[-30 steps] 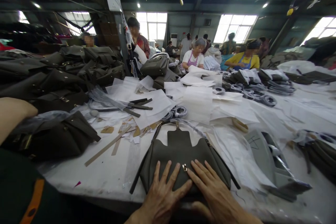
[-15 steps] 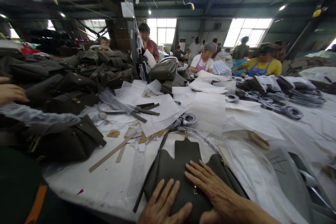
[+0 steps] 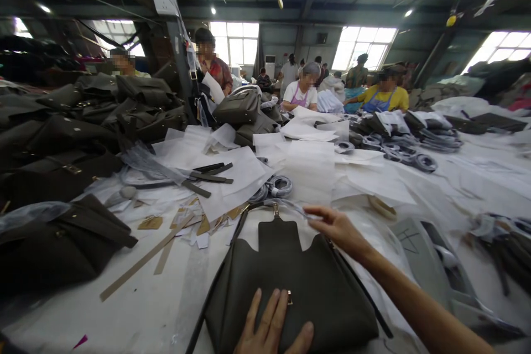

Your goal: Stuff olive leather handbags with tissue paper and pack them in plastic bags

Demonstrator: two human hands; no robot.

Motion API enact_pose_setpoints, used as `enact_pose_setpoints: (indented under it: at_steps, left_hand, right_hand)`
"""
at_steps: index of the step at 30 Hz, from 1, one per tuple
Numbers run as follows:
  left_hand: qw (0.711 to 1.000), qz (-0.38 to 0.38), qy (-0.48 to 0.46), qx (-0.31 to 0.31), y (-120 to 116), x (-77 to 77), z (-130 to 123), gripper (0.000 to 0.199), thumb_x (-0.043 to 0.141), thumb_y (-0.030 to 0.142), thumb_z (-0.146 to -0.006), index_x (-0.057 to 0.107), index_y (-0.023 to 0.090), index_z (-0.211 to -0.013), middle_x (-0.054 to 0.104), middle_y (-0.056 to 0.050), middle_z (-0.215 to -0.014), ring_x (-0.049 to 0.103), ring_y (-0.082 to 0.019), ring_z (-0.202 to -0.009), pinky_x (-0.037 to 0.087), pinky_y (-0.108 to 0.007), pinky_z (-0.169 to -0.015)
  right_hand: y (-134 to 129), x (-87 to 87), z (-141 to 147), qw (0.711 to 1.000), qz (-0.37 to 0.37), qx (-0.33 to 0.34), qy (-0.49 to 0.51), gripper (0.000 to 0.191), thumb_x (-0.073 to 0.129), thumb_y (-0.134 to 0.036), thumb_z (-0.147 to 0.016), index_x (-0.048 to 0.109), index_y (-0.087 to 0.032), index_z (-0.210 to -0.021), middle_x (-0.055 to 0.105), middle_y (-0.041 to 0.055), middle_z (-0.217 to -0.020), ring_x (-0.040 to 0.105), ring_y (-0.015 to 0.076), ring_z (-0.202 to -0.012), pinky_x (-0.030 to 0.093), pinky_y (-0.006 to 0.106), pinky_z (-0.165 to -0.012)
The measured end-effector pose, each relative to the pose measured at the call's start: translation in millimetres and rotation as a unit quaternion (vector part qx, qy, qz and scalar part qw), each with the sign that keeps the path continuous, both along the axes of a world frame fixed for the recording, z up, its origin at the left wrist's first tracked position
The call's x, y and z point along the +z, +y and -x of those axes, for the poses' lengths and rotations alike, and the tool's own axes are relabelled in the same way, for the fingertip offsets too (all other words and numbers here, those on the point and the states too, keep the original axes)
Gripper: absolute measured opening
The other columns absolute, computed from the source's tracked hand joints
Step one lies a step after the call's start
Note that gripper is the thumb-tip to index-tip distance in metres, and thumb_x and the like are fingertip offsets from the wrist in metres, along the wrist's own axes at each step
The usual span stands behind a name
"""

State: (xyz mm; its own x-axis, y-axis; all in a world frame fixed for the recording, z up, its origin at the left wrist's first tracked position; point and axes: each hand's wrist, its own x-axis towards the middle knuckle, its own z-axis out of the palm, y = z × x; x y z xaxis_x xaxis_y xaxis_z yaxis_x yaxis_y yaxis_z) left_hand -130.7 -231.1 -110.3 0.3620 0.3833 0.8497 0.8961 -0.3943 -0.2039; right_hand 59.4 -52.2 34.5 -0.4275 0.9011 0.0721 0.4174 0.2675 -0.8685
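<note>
A dark olive handbag point(image 3: 315, 276) lies flat on the white table before me, its flap tab point(image 3: 277, 235) pointing away. My left hand point(image 3: 269, 326) rests on its front with fingers spread, beside a small gold clasp point(image 3: 289, 297). At the bag's upper right edge, my right hand point(image 3: 336, 229) reaches across with fingers stretched out. Its fingertips are at the plastic-wrapped handle point(image 3: 290, 203); I cannot tell whether they touch or pinch it. A gold buckle point(image 3: 276, 210) sits above the tab. Dark side straps run down both sides of the bag.
More dark bags point(image 3: 62, 243) are piled at left. White paper sheets point(image 3: 309, 171), strap strips point(image 3: 211, 174), cardboard scraps point(image 3: 150, 223) and wrapped coils point(image 3: 279, 185) lie beyond the bag. A grey plastic object point(image 3: 421, 257) stands at right. Several people point(image 3: 301, 88) work across the table.
My right hand has lifted off the bag's front and moved away from me to the handle. My left hand stays on the bag. The view has turned to the right.
</note>
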Motion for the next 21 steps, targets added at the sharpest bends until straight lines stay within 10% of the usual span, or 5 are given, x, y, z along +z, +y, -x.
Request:
enact_pose_setpoints:
  at_steps: [5, 13, 18, 21]
  left_hand:
    - [0.994, -0.046, -0.096, 0.001, 6, 7.8, -4, 0.044, 0.062, 0.037, -0.09, 0.053, 0.041, -0.133, 0.072, -0.004, -0.109, 0.066, -0.02, -0.109, 0.036, -0.05, -0.112]
    - [0.985, -0.074, -0.155, 0.015, 13, 8.3, -15, 0.034, 0.058, 0.037, -0.092, 0.059, 0.047, -0.124, 0.074, 0.001, -0.1, 0.07, -0.015, -0.096, 0.039, -0.044, -0.111]
    - [0.997, -0.03, -0.072, -0.01, 4, 23.4, 4, 0.037, 0.056, 0.035, -0.094, 0.056, 0.043, -0.13, 0.073, -0.003, -0.107, 0.065, -0.017, -0.11, 0.033, -0.046, -0.115]
    - [0.996, 0.076, 0.046, -0.03, -10, 41.1, 20, 0.051, 0.056, 0.048, -0.092, 0.047, 0.035, -0.141, 0.067, -0.01, -0.121, 0.058, -0.023, -0.123, 0.028, -0.05, -0.116]
  right_hand:
    - [100, 24.2, -19, 0.921, -0.125, -0.366, -0.056, 0.054, 0.068, -0.041, -0.076, 0.064, -0.01, -0.121, 0.07, 0.016, -0.112, 0.066, 0.0262, -0.101, 0.051, 0.037, -0.09]
    - [142, 31.4, -12, 0.9, -0.149, -0.394, -0.109, 0.028, 0.064, -0.04, -0.08, 0.075, -0.015, -0.077, 0.073, 0.0132, -0.084, 0.068, 0.0288, -0.086, 0.052, 0.039, -0.08]
    - [132, 85.2, -30, 0.86, -0.31, -0.396, -0.088, 0.027, 0.054, -0.033, -0.089, 0.074, -0.017, -0.094, 0.066, 0.0134, -0.122, 0.06, 0.0271, -0.113, 0.046, 0.042, -0.097]
    - [93, 124.8, -30, 0.843, -0.463, -0.265, -0.072, 0.023, 0.057, -0.033, -0.088, 0.073, -0.018, -0.09, 0.071, 0.0115, -0.112, 0.066, 0.0236, -0.101, 0.054, 0.036, -0.084]
